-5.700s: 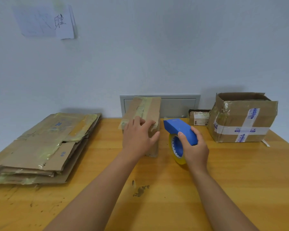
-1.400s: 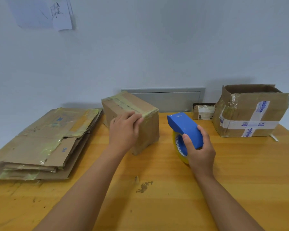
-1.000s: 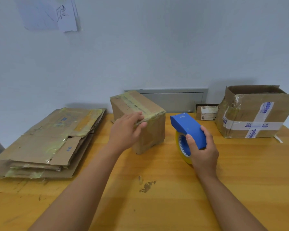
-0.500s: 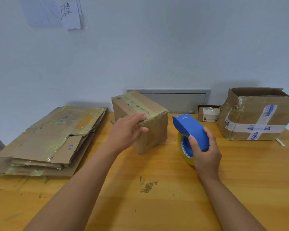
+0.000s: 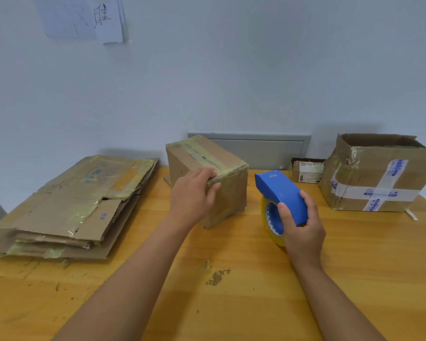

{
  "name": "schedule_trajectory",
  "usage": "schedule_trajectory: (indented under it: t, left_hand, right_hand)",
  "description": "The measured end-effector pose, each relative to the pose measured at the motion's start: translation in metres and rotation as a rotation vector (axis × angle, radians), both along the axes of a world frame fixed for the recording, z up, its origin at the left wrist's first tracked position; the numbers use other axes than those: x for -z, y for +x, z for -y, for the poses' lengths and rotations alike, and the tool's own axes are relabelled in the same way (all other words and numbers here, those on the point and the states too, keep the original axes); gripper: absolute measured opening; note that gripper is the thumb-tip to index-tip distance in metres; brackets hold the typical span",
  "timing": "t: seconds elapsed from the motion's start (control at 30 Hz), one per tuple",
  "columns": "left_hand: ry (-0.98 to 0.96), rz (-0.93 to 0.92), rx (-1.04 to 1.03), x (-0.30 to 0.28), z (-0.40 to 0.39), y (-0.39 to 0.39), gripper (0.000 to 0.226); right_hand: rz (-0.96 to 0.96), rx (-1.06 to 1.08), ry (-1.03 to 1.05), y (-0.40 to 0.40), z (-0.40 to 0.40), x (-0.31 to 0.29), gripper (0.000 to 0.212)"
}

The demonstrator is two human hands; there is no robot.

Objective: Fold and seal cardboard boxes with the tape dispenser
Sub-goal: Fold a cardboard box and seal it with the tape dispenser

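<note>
Taping looked done: left hand [image 5: 194,195] gripped the box [image 5: 207,178] corner, right hand [image 5: 303,227] beside it clutched the dispenser [image 5: 280,193]. Next, probably shift box away.

A plain packing room: worn wooden table [image 5: 354,279], flattened cartons [image 5: 67,205] stacked, bare white wall [image 5: 231,70] with a taped paper note [image 5: 84,18].

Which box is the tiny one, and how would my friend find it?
Start at the wooden table and look to its far right, where a big open box with white-and-blue tape stands. The tiny box sits just left of it, against the wall. It is the smallest box and bears a white label.
</note>
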State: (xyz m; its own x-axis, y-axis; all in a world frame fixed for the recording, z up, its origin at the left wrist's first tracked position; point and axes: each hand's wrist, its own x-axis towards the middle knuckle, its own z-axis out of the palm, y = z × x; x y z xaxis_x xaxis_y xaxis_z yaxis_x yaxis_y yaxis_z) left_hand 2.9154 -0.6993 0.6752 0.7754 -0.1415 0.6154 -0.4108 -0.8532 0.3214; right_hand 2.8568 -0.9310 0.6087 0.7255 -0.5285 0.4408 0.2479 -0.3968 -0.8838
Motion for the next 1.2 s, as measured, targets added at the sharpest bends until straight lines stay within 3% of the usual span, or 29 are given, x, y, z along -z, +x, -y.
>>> schedule_trajectory:
  t: [0.47, 0.87, 0.97, 1.1, 1.2]
  left_hand:
    - [-0.069, 0.085, -0.020, 0.004, 0.009, 0.001, 0.017]
    - [-0.072, 0.028, -0.081, -0.001, 0.018, 0.007, 0.014]
    - [-0.015, 0.006, -0.061, -0.006, 0.014, 0.003, 0.012]
    - [0.221, -0.051, -0.153, -0.016, 0.020, 0.003, 0.034]
    - [0.237, -0.021, -0.115, -0.018, 0.030, 0.005, 0.026]
  right_hand:
    - [0.000, 0.000, -0.005, 0.001, 0.000, 0.000, 0.080]
    - [-0.003, 0.006, 0.003, 0.001, 0.001, 0.001, 0.078]
    - [0.001, 0.004, 0.000, 0.001, 0.001, 0.001, 0.078]
    - [-0.002, 0.000, -0.008, 0.001, 0.001, 0.001, 0.078]
    - [-0.003, -0.007, -0.006, 0.001, 0.001, 0.001, 0.079]
